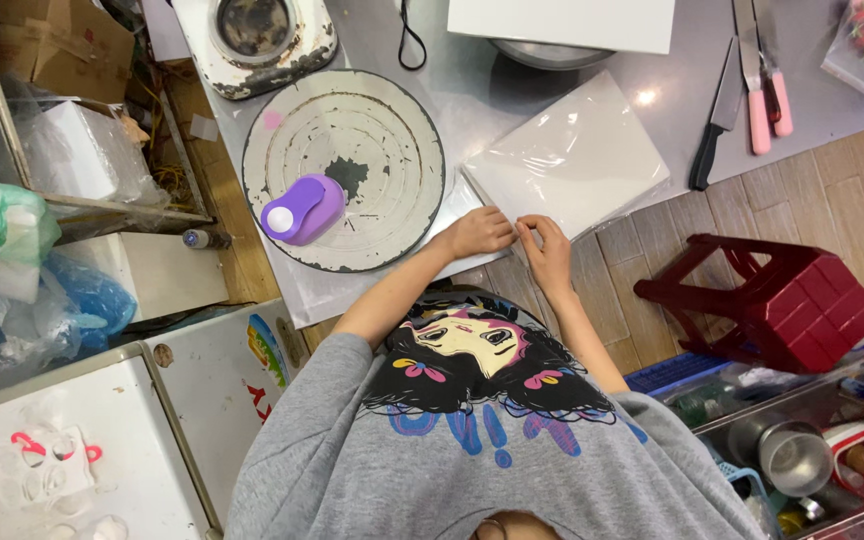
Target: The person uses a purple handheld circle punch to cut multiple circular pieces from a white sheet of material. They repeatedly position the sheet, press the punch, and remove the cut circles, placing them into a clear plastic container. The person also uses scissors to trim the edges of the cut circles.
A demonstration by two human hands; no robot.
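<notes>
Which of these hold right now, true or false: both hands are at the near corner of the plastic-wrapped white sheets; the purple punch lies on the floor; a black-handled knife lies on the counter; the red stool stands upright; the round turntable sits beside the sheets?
1. Both the left hand and the right hand are at the near corner of the plastic-wrapped white sheets. True.
2. The purple punch lies on the floor. False: it rests on the round turntable.
3. A black-handled knife lies on the counter. True.
4. The red stool stands upright. False: it lies tipped over on the wooden floor.
5. The round turntable sits beside the sheets. True.
</notes>
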